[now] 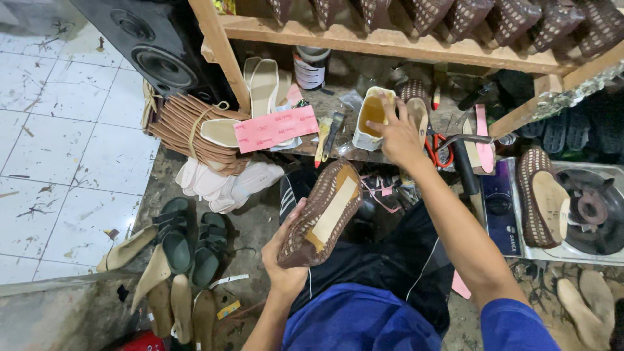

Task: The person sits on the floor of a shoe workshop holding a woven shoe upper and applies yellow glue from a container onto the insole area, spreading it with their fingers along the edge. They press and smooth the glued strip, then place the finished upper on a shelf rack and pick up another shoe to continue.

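My left hand point(284, 257) grips a brown woven shoe upper point(320, 211) turned sole side up, with a pale insole board on it smeared with yellowish glue. My right hand point(398, 133) reaches forward over a white container of yellow glue point(370, 117) on the low wooden bench point(338, 97); its fingers rest at the container's rim, and a brush in it cannot be made out. I sit low, dark trousers and blue sleeves beneath the hands.
A small stove point(588, 208) with another woven shoe point(543, 195) stands right. Brushes point(328, 133), pink card point(275, 128), bundled brown soles point(188, 130), pale insoles point(224, 182) lie left of the glue. Green sandals point(192, 237) sit on the floor; a speaker point(159, 55) stands behind.
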The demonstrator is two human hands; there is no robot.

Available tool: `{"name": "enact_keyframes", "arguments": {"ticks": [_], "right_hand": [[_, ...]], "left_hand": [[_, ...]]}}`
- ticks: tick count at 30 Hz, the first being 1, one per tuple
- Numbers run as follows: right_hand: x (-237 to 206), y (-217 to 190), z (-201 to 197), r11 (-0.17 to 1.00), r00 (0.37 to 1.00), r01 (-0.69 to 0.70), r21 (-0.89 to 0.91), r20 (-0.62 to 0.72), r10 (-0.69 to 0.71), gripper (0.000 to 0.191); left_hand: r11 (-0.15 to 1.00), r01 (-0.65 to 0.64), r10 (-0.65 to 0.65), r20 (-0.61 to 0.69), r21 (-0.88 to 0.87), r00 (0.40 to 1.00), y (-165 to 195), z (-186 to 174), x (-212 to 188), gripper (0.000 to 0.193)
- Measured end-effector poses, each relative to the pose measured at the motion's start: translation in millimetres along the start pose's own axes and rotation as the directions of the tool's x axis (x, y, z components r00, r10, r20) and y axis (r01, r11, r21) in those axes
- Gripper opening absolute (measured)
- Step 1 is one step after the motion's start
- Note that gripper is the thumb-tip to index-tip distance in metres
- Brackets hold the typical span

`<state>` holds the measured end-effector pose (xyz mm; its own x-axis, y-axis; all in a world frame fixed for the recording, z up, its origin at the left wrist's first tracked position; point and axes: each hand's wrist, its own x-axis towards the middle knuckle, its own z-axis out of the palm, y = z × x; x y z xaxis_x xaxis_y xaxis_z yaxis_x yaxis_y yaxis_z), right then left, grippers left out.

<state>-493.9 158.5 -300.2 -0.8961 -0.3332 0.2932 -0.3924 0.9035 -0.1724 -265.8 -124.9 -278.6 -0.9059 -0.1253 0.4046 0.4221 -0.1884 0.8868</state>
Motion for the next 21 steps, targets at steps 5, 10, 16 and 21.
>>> {"name": "enact_keyframes", "arguments": {"ticks": [5, 10, 16, 21], "right_hand": [[-4, 14, -4, 0.999, 0.996, 0.008, 0.04, -0.092, -0.004, 0.034], [-12, 18, 1, 0.997, 0.994, -0.018, 0.081, -0.106, 0.026, 0.023], [-7, 10, -4, 0.986, 0.979, 0.138, -0.09, -0.14, -0.15, 0.049], [-16, 9, -21, 0.992, 0.979, 0.028, 0.123, -0.206, -0.002, 0.048]], "left_hand": [[0.988, -0.155, 0.154, 0.046, 0.008, 0.987, -5, 2, 14, 0.064], [0.934, -0.284, 0.271, 0.089, 0.215, 0.958, -19, 13, 39, 0.062], [0.928, -0.283, 0.275, 0.065, 0.242, 0.959, -34, 35, 46, 0.053], [0.909, -0.299, 0.294, 0.063, 0.291, 0.954, -32, 31, 46, 0.056]]}}
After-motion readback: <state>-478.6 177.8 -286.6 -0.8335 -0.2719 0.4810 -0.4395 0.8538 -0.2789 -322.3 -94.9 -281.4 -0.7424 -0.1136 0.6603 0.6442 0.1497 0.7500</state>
